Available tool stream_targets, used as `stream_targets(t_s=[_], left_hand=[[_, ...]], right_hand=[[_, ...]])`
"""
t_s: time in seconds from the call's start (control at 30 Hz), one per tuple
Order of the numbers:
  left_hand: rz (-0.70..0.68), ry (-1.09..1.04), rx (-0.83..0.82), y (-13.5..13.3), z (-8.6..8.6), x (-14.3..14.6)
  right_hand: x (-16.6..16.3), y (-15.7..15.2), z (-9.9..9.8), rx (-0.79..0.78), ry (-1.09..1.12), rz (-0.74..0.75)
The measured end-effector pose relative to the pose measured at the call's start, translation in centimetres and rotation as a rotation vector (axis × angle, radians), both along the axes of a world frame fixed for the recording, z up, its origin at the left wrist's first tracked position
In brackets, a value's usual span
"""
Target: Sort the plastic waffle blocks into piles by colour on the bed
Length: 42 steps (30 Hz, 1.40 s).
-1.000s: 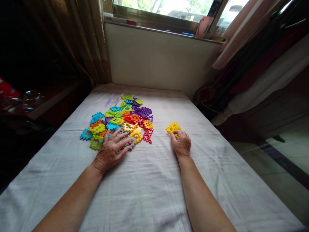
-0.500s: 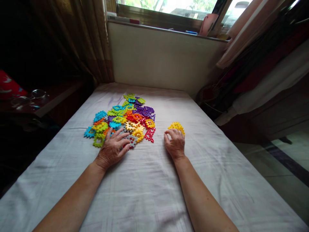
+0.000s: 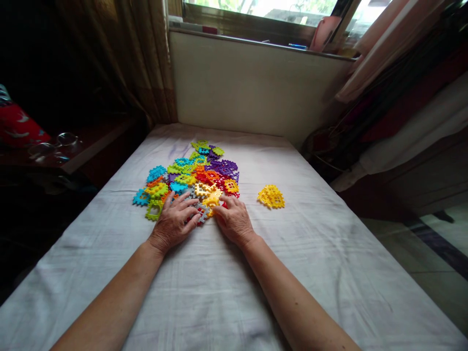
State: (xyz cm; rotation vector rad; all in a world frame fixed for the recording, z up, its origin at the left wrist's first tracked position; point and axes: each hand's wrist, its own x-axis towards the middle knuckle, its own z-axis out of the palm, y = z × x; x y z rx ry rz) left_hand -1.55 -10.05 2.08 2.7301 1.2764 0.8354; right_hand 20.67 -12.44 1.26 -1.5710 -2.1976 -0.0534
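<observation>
A colourful pile of flat, notched plastic interlocking pieces (image 3: 183,169) lies on the sheet. My left hand (image 3: 173,219) rests open on the near side of the pile, fingers spread, beside a grey piece (image 3: 202,213) and a lime green piece (image 3: 154,209). At the pile's near right edge, my right hand (image 3: 236,220) has its thumb and fingers curled against a yellow interlocking piece (image 3: 211,200); its fingertips partly cover red pieces. Apart from the pile, on the right, sits a small group of yellow pieces (image 3: 271,196) that neither hand touches.
A pale checked sheet (image 3: 204,292) covers the bed-like surface, which meets a low wall (image 3: 252,87) under a window. Eyeglasses (image 3: 54,146) and a red patterned item (image 3: 20,124) lie on a dark side table at left. Clothes (image 3: 405,131) hang at right.
My right hand has moved left from the small yellow group to the pile's right edge, uncovering that group. My left hand stays on the pile. The view has shifted slightly.
</observation>
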Motion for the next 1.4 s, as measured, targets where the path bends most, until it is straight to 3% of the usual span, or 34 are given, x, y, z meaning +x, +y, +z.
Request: stream_targets(t_s=[0.23,0.47,0.8,0.9,1.23,1.4], left_hand=[[-0.001,-0.014,-0.023,0.1,-0.2,-0.1],[-0.023,-0.027,-0.037,0.2,-0.3,-0.1],[-0.039,-0.044,-0.037,0.4,-0.4,-0.2],[-0.033,-0.042,-0.052,0.4,-0.4,-0.2],[-0.032,-0.044,-0.075,0.3,-0.5,-0.3],[-0.031,-0.053,-0.070,0.2,-0.2,-0.2]], right_hand=[[1.1,-0.5,-1.0,0.101,0.073,-0.027],[2.7,-0.5,-1.1,0.188,0.144,-0.168],[10.4,0.4,-1.6,0.241,0.225,-0.693],[11.7,0.5,-1.9,0.220,0.239,-0.784],[12.4,0.6,-2.6,0.154,0.289,-0.822],[12.5,0.7,-2.9,0.218,0.296,-0.802]])
